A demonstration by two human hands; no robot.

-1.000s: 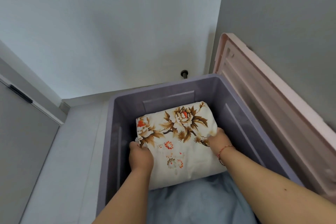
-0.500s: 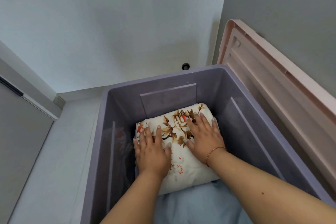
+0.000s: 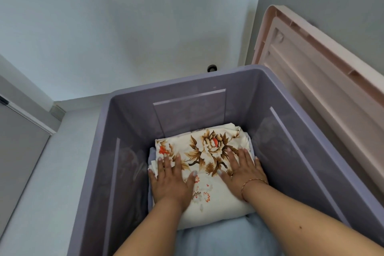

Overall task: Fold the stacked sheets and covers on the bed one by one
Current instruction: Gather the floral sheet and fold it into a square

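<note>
Floral folded sheet [image 3: 209, 174] | left hand [image 3: 171, 183], right hand [image 3: 242, 173] flat, fingers spread | bin [image 3: 307, 135] walls apart

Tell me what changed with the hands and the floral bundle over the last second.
Both hands let go of the folded floral sheet, which they gripped by its sides a second ago, and now lie flat on top of it: the left hand near its left edge, the right hand on its right. The sheet went lower into the purple bin, onto the blue fabric. The pink lid stayed leaning against the wall.
</note>
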